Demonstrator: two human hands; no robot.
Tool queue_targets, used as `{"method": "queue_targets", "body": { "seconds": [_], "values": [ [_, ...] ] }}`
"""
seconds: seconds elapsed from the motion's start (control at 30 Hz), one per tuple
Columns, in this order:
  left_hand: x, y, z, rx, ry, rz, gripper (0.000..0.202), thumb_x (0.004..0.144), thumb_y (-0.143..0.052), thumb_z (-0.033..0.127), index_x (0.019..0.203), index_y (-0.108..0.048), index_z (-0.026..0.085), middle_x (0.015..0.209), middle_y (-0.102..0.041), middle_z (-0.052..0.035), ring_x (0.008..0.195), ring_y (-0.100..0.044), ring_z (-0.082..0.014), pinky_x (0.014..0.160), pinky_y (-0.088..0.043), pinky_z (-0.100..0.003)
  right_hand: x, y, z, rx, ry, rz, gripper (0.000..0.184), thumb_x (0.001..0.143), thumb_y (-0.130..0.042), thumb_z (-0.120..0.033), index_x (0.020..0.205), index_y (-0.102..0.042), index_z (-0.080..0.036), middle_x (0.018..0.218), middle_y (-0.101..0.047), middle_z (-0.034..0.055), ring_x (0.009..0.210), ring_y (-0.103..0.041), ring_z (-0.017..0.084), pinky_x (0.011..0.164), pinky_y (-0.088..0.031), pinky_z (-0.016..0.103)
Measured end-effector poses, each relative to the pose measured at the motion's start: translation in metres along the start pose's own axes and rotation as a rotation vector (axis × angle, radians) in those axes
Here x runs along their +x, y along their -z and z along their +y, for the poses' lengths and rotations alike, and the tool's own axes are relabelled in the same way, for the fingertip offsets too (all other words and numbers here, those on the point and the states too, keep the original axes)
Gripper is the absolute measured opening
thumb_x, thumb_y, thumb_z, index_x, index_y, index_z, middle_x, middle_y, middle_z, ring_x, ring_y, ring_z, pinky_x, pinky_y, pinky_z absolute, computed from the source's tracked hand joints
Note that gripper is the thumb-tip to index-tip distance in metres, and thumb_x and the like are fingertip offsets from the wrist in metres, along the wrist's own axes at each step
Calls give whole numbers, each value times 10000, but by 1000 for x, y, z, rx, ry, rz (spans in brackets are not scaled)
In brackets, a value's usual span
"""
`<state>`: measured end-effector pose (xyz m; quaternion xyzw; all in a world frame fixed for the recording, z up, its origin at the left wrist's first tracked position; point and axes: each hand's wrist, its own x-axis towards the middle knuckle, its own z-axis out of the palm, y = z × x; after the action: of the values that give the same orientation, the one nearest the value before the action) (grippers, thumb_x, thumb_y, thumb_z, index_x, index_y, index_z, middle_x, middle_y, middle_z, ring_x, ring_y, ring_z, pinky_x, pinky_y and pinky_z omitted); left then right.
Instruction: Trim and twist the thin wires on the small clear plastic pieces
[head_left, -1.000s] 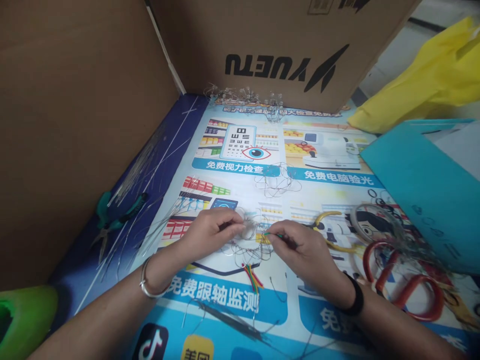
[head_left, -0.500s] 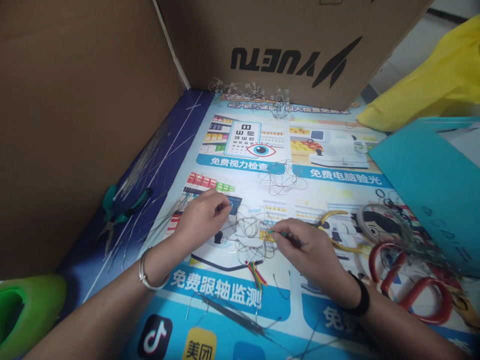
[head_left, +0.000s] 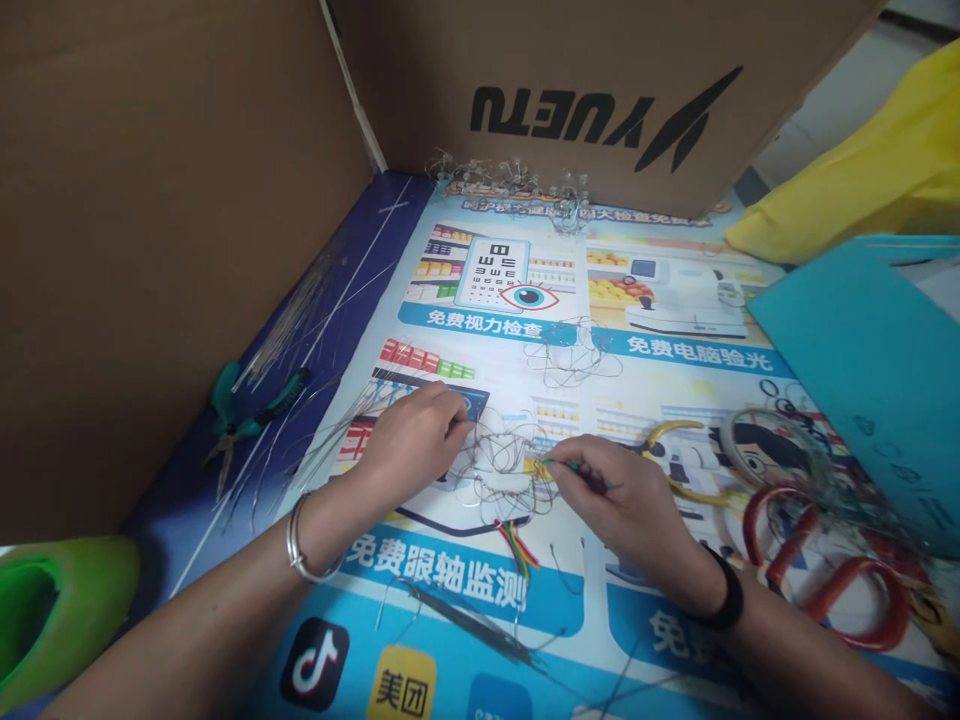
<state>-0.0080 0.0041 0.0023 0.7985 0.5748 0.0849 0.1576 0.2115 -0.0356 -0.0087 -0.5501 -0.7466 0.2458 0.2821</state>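
At centre, the right hand point(head_left: 609, 482) pinches a green strip point(head_left: 572, 465), probably to steady it beside the wire loops point(head_left: 511, 472); the left hand point(head_left: 417, 438) curls nearby, contents unclear.

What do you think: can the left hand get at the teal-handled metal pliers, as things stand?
Probably yes: the teal-handled metal pliers lie out to the side of the left hand, and only thin, loose metal wires seem to lie between. I cannot tell whether that hand pinches anything.
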Motion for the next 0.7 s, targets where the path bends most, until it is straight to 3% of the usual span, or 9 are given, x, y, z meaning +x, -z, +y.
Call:
{"method": "queue_targets", "body": {
  "seconds": [0.7],
  "values": [
    [1,-5,-3,-44,3,33,96,783,-471,198,691,-494,181,741,-539,-24,661,-493,-142,568,-322,-280,-1,1,0,-21,-5,-22,96,781,-533,-210,768,-628,-211,656,-636,-23,516,-525,96,526,-410,207]
  ]
}}
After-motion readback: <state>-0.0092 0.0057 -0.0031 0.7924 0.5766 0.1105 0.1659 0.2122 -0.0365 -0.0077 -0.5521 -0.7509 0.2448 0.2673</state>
